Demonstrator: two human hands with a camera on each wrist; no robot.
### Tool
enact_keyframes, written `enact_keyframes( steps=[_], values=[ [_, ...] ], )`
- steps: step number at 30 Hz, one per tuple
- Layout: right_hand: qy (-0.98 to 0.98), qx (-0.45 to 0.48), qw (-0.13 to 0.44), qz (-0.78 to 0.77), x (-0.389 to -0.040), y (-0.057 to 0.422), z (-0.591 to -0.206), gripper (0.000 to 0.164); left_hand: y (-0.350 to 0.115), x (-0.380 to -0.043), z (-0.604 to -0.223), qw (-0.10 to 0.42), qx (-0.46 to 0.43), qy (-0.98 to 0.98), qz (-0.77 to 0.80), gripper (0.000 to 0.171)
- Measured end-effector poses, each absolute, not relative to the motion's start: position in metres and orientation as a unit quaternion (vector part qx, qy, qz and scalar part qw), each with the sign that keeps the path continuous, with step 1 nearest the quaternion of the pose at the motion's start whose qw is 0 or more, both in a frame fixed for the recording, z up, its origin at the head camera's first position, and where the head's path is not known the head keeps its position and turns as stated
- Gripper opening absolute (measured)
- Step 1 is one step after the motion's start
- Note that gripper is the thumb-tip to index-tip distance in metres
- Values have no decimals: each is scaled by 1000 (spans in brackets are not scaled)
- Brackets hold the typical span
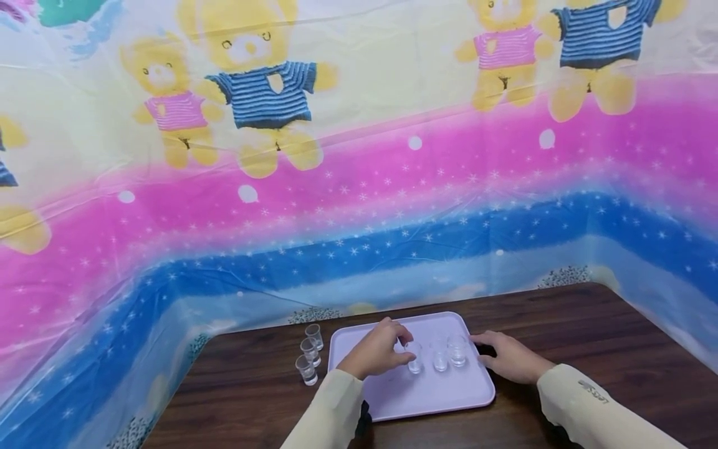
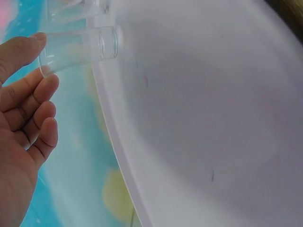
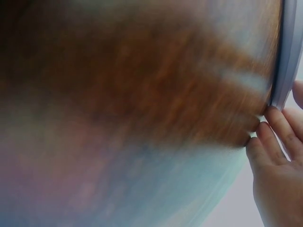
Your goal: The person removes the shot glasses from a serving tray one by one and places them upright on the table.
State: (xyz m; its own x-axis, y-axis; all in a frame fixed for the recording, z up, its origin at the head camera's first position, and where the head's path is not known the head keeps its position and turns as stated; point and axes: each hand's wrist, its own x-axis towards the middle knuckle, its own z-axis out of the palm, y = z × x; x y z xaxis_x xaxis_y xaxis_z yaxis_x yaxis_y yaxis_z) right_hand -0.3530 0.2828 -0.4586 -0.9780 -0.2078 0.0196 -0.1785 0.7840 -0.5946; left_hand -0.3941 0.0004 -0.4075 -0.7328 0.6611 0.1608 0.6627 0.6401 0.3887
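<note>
My left hand (image 1: 381, 350) pinches a small clear shot glass (image 2: 78, 47) at its rim, between thumb and fingertips. The glass stands upright, its base close over the pale lilac tray (image 1: 426, 396). Just right of it on the tray are more clear shot glasses (image 1: 457, 352), grouped near the right side. My right hand (image 1: 513, 358) lies at the tray's right edge, fingers fairly straight and fingertips right at the rim. In the right wrist view, those fingers (image 3: 279, 132) meet the end of the visible rim (image 3: 286, 52).
Three clear shot glasses (image 1: 310, 352) stand in a row on the dark wooden table (image 1: 247, 380), left of the tray. Behind the table hangs a cloth (image 1: 359, 249) printed with bears, covering the walls around it.
</note>
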Motion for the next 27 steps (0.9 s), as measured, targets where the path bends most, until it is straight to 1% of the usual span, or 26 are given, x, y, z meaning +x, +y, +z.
enact_keyframes(
  steps=[9,21,27],
  values=[
    [944,-111,21,-310,-354,284,-461,48,-20,-391,-402,20,-357,-908,-220,25],
    [945,-109,22,-307,-354,281,-461,48,-68,-388,-400,55,-344,-905,-244,24],
    [945,-110,22,-306,-353,281,-460,48,-91,-386,-402,67,-355,-899,-247,25]
  ],
)
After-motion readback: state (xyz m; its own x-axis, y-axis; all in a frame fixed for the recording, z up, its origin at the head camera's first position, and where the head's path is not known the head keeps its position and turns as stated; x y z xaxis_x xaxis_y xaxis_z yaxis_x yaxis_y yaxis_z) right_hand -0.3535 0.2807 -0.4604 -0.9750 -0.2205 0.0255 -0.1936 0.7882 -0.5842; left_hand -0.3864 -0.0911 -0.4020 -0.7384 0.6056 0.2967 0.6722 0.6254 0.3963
